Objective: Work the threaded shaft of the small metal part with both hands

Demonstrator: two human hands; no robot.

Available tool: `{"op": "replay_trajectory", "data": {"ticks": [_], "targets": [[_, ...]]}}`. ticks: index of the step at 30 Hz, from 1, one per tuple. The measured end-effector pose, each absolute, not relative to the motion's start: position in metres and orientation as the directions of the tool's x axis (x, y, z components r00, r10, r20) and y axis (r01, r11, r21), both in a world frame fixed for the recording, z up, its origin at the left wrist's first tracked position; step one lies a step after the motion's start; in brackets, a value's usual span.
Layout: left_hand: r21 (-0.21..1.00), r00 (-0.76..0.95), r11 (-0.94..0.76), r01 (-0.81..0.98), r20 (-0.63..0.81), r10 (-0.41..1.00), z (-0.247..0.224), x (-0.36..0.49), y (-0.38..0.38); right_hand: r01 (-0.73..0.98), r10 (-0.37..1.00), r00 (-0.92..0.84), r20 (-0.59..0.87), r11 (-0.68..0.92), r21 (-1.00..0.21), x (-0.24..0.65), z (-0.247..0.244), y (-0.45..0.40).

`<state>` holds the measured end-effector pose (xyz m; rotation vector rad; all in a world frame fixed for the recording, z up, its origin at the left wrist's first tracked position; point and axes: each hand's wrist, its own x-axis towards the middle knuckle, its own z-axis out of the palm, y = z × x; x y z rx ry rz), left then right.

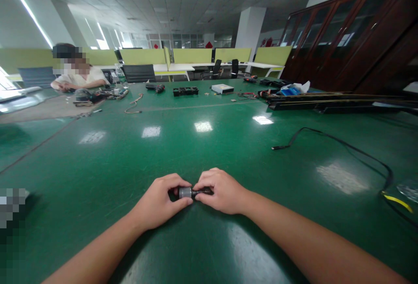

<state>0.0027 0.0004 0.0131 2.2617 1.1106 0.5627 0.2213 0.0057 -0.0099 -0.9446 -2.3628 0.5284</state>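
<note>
A small cylindrical metal part (185, 192), with a grey body and a thinner dark ribbed end, lies level between my hands just above or on the green table (183, 149). My left hand (163, 199) is closed around its grey end, thumb in front and fingers behind. On the ribbed end, the thumb and fingers of my right hand (222, 192) pinch from the other side. My fingers cover both tips of the part, so its exact kind cannot be made out.
A black cable (339, 139) curves over the table at right. Farther back stand a black slotted part (185, 91), a white-topped box (222, 88), a power drill (155, 88) and long dark rails (294, 102). A person (81, 73) sits at far left beside assorted parts.
</note>
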Motion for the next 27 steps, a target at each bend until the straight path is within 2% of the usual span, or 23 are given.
{"op": "replay_trajectory", "data": {"ticks": [27], "targets": [[0.637,0.58,-0.517,0.571,0.133,0.804,0.0136,0.0027,0.0005,0.498,0.715,-0.6,0.358,0.685,-0.532,0.2232,-0.01,0.0059]]}}
